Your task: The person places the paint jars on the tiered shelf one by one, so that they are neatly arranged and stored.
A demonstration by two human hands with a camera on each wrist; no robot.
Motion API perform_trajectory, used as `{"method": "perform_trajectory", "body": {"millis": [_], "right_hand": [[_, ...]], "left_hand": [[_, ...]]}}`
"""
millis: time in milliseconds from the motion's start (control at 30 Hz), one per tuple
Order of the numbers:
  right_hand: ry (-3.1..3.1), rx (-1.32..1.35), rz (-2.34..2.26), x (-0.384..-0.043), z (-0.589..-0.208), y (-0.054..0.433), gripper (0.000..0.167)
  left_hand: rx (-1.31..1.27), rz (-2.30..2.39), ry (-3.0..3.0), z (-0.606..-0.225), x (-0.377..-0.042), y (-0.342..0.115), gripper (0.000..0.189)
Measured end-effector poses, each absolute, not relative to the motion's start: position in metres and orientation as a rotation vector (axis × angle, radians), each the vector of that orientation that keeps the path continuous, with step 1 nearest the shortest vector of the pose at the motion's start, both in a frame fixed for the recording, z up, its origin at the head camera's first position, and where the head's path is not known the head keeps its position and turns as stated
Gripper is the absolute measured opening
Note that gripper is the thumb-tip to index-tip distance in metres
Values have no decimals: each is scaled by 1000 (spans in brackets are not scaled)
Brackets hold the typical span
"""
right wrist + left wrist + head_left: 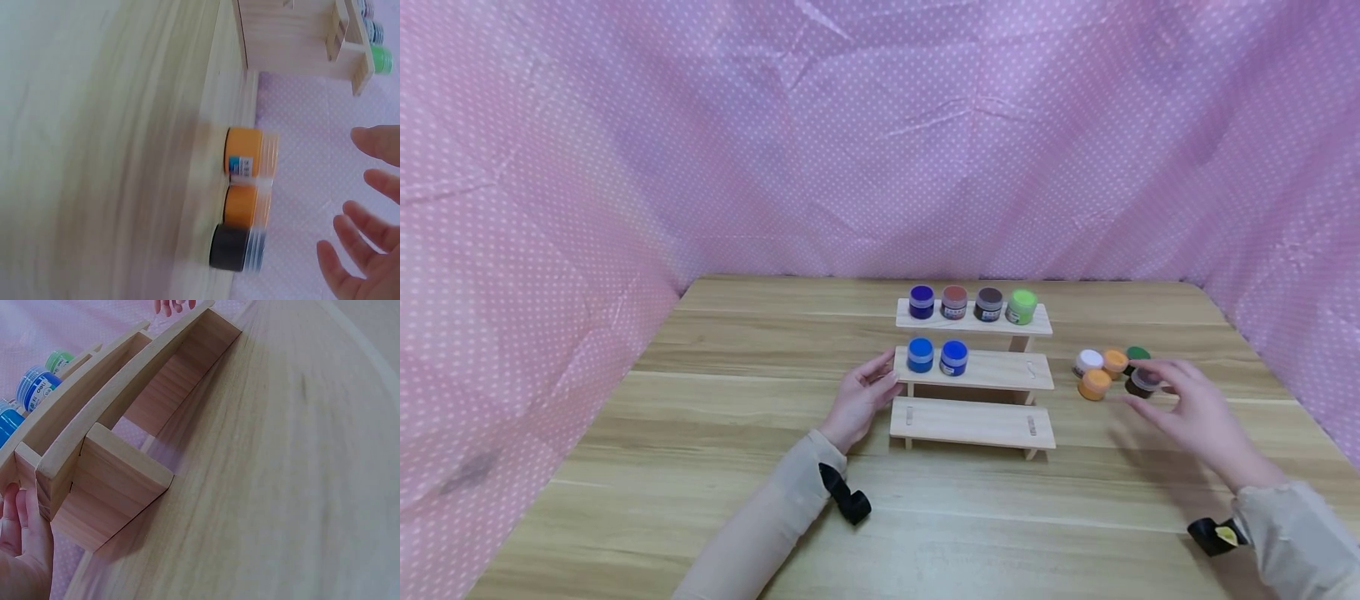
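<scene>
A three-tier wooden stand [973,421] is on the table. My left hand [859,402] holds the left end of its middle tier; in the left wrist view its fingers [12,519] reach that tier's underside. Two blue paint jars [937,357] sit on the middle tier, at the left. The top tier carries a row of purple, reddish-brown, dark brown and light green jars [1021,307]. My right hand [1195,417], fingers spread, hovers at a cluster of jars right of the stand: white [1087,362], two orange [1094,384], green [1138,357] and black [230,247].
The stand's lowest tier [970,422] is bare wood with slots near its ends. Pink dotted cloth [880,167] hangs behind and beside the wooden table [737,400]. A black strap [846,496] is round each wrist.
</scene>
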State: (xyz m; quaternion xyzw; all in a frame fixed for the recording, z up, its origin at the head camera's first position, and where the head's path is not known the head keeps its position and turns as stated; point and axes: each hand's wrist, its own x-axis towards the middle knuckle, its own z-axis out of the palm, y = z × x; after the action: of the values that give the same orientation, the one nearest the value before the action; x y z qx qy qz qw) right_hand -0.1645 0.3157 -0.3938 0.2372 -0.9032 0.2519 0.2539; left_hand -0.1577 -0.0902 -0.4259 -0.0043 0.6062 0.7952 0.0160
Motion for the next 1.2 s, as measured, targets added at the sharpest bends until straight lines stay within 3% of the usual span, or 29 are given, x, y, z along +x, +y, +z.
{"method": "perform_trajectory", "body": {"millis": [833,1200], "right_hand": [[-2902,375,710,-184,-403,347,72],[-2950,416,690,-190,-404,345,71]], "left_hand": [[-31,2470,1867,-426,-158,-91,47],[-27,2483,1867,-427,-158,-90,47]]}}
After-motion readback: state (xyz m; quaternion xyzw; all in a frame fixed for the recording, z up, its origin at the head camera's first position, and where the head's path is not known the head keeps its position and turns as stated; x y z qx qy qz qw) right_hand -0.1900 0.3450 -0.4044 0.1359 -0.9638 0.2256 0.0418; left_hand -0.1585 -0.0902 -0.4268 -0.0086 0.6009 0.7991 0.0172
